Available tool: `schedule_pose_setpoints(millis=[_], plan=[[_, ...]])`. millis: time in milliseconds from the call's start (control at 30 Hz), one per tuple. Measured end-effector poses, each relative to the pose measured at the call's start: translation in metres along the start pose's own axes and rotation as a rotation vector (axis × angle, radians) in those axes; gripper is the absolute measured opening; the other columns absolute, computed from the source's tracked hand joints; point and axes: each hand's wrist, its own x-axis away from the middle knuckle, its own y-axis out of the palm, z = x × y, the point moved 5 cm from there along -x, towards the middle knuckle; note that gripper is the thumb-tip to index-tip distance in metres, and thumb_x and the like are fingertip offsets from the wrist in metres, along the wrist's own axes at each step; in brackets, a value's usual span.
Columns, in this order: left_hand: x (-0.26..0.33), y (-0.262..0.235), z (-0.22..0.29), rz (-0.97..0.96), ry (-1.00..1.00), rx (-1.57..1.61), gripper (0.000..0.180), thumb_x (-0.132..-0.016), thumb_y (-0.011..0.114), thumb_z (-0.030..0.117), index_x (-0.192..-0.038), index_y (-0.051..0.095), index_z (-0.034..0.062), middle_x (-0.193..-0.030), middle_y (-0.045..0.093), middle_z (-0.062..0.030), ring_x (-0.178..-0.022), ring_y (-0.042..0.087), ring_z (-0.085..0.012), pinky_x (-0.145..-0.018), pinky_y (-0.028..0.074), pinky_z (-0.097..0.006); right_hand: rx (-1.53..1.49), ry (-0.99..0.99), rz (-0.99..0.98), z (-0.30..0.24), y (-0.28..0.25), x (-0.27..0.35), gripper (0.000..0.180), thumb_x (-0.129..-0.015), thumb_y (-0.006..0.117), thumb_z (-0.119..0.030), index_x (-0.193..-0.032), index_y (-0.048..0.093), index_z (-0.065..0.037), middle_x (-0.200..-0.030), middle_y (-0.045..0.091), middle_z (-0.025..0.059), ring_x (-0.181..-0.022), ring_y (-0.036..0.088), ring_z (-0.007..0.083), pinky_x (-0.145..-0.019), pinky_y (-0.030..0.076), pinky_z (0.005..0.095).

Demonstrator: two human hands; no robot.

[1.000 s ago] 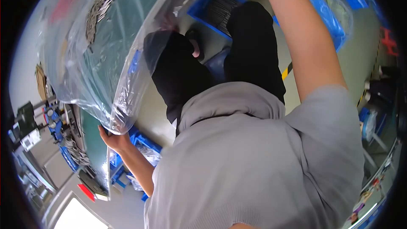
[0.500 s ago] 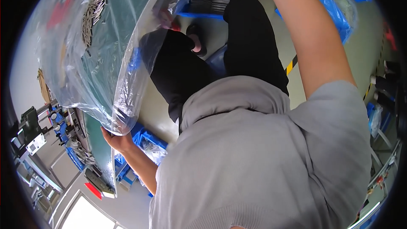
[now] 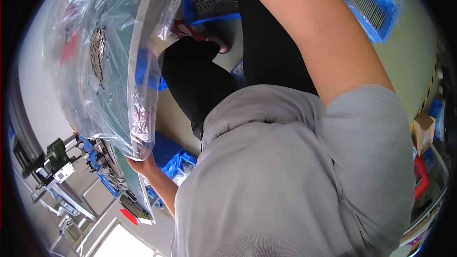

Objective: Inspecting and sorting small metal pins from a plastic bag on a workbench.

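Plastic bag (image 3: pixel 102 62), clear w/ small metal parts inside, is held up at upper left; left hand (image 3: pixel 140 164) has its grip clamped on the bottom corner, right-hand grip out of view — support underneath, keep it level.

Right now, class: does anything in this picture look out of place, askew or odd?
Yes. The left hand holds a big clear plastic bag by its lower corner, steeply tilted, small metal parts bunched inside. The right arm reaches up out of view. Nothing looks spilled or torn.

Right hand probably beyond top edge.
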Motion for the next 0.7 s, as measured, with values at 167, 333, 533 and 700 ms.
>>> schedule_pose_setpoints(millis=[167, 333, 533, 700], plan=[[0.010, 0.015, -0.002, -0.011, 0.244, -0.672, 0.051, -0.076, 0.060, 0.006, -0.123, 0.047, -0.0051, -0.124, 0.051, -0.0165, -0.112, 0.048, -0.0277, -0.098, 0.036, -0.042, -0.144, 0.016, -0.123, 0.003, 0.006, -0.008, 0.025, -0.078, 0.056, -0.003, -0.103, 0.052, 0.000, -0.097, 0.056, 0.0177, -0.084, 0.057, 0.0338, -0.065, 0.050, 0.0486], [0.042, 0.047, -0.026, 0.021, 0.252, -0.600, 0.051, -0.073, 0.068, 0.004, -0.121, 0.051, -0.0034, -0.118, 0.056, -0.0137, -0.106, 0.053, -0.0235, -0.095, 0.039, -0.036, -0.065, 0.058, -0.047, -0.002, 0.004, 0.012, 0.030, -0.080, 0.054, -0.003, -0.110, 0.052, 0.000, -0.104, 0.056, 0.0191, -0.091, 0.057, 0.0359, -0.068, 0.050, 0.0491], [0.017, 0.024, -0.015, 0.055, -0.119, -0.046, 0.038, -0.084, 0.056, 0.014, -0.119, 0.053, -0.0024, -0.124, 0.053, -0.0172, -0.114, 0.050, -0.0318, -0.098, 0.038, -0.047, -0.061, 0.060, -0.096, 0.002, 0.004, 0.000, 0.031, -0.079, 0.056, -0.004, -0.109, 0.051, 0.001, -0.103, 0.056, 0.0196, -0.091, 0.058, 0.0360, -0.068, 0.051, 0.0495], [0.013, 0.016, -0.012, -0.013, -0.210, 0.112, 0.045, -0.083, 0.056, 0.015, -0.123, 0.048, -0.0034, -0.129, 0.049, -0.0185, -0.120, 0.044, -0.0339, -0.102, 0.032, -0.052, -0.040, 0.000, -0.027, -0.002, -0.001, 0.010, 0.028, -0.076, 0.058, -0.003, -0.104, 0.053, 0.002, -0.098, 0.056, 0.0193, -0.088, 0.058, 0.0351, -0.065, 0.051, 0.0495]])
